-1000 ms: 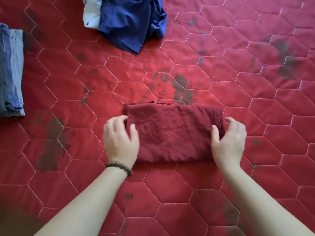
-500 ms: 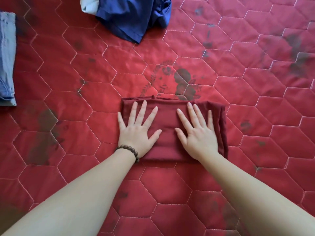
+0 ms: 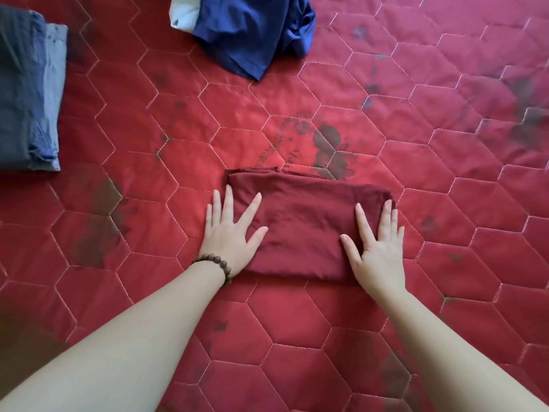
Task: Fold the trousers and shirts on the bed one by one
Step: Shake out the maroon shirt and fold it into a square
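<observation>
Maroon cloth lies under my spread fingers: both palms press flat on a folded maroon garment [image 3: 306,221], and neither hand curls round anything. My left hand [image 3: 230,233] covers the garment's left edge, fingers straight and fanned, the outer ones reaching past the cloth onto the quilt. A bracelet of brown wooden beads [image 3: 218,264] sits on that wrist. My right hand [image 3: 378,248] rests flat at the right edge, thumb pointing inward across the fabric, fingertips close to the far right corner. The garment forms a neat rectangle, wider than deep, lying in the middle of the view on a red quilted bedspread [image 3: 326,337] stitched in hexagons, with dark faded print marks scattered over it. Well apart at the far left lies a folded stack of grey-blue clothes [image 3: 26,93]. Toward the top centre sits a crumpled navy blue garment [image 3: 252,34], with a piece of white fabric [image 3: 184,11] touching its left side.
</observation>
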`<state>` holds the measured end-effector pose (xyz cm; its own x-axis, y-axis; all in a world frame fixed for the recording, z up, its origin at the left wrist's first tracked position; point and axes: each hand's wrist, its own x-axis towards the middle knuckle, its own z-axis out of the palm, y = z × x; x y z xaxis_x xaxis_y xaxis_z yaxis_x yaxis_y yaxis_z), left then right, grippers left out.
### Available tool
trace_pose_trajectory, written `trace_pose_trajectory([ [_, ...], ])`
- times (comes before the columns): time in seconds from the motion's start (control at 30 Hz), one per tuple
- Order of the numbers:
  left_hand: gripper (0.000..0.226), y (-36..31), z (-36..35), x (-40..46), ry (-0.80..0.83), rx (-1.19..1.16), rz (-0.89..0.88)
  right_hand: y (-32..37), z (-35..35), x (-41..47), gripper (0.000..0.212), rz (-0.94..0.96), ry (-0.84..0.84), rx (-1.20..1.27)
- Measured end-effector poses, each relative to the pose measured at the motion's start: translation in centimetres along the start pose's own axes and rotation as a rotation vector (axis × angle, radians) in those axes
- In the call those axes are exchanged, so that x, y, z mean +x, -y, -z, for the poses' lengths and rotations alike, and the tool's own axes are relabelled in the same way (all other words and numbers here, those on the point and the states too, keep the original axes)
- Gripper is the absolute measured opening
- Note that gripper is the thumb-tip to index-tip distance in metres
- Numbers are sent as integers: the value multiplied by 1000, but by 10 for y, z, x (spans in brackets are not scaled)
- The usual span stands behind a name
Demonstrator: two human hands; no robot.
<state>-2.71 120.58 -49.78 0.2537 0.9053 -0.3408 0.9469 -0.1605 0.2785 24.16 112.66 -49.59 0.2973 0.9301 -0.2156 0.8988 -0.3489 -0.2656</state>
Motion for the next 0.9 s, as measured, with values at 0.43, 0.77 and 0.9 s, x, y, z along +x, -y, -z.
trace_pose_trajectory([
  [0.43,61,69,24,-17,42,204,100,89,-22,-24,65,-38,97,-49],
  [0.77,64,206,98,96,-15,253,42,237,-60,74,64,-58,23,-59],
  [0.9,65,233,116,129,-20,247,19,270,-67,99,65,-108,1,-60],
])
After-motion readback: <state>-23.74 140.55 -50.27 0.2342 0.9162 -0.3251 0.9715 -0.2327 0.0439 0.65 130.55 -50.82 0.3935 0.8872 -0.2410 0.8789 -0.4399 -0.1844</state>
